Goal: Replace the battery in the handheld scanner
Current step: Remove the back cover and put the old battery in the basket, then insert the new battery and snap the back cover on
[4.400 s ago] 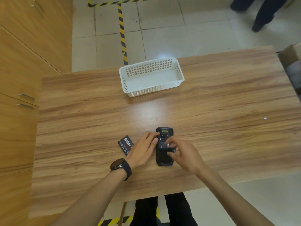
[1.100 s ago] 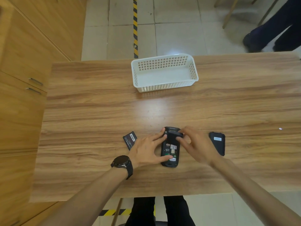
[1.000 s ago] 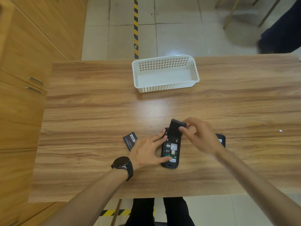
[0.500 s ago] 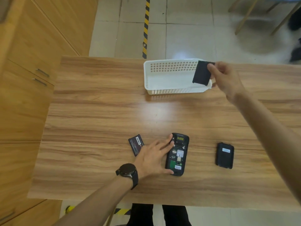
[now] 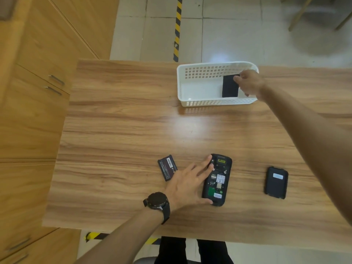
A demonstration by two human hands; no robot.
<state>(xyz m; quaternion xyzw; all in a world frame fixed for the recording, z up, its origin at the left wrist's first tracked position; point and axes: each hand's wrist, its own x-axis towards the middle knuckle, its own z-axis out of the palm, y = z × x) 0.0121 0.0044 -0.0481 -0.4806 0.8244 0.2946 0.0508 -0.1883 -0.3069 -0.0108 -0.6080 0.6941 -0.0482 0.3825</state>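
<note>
Right hand (image 5: 248, 84) pinches flat black battery (image 5: 230, 86) (matte) inside perforated basket (image 5: 200, 103); left hand (image 5: 187, 185) spread.

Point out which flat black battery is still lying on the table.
The labelled battery beside the left hand; the plain one is held over the basket.

arms: both bare to edge of frame, no sleeves in view
left hand (image 5: 187, 184): no glove, no rings seen
left wrist: watch (image 5: 157, 202), round dark face, dark bezel, black strap
right hand (image 5: 248, 84): bare, no glove, wrist w/o band
legs: dark trousers (image 5: 192, 250) below table edge
</note>
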